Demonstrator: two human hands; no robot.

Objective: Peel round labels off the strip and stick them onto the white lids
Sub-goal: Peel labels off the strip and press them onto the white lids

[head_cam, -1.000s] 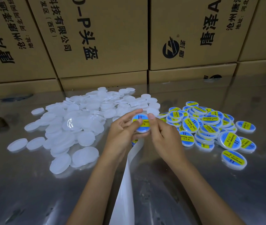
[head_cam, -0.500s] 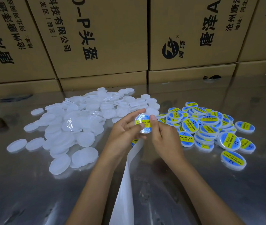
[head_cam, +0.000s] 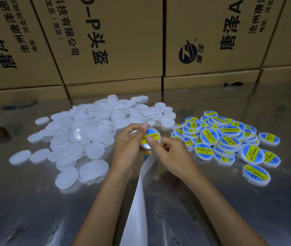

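Head view, hands: left hand [head_cam: 130, 144] and right hand [head_cam: 172, 153] meet over the middle of the worktop [head_cam: 212, 201], both on one lid.
Left hand: fingers curled round the left edge of the labelled lid [head_cam: 151, 138]; index fingertip on its top rim, thumb below it.
Right hand: thumb tip presses on the yellow band of the label; the other fingers are curled underneath, behind the lid.
Labelled lid: held off the worktop, tilted toward the camera; blue and yellow round label on its face, "PASTE" readable.
Strip [head_cam: 137, 201]: white backing runs from just under the two hands down toward the person, between the forearms; another blue label shows at its top end, just below the left hand.
Plain white lids [head_cam: 80, 139]: loose heap left of and beyond the left hand, some overlapping, a few lying apart at the near left.
Finished lids [head_cam: 226, 139]: pile of blue and yellow labelled ones right of the right hand, a few single ones at its near edge.
Cardboard boxes [head_cam: 114, 41]: stacked wall beyond both piles, black print on them.
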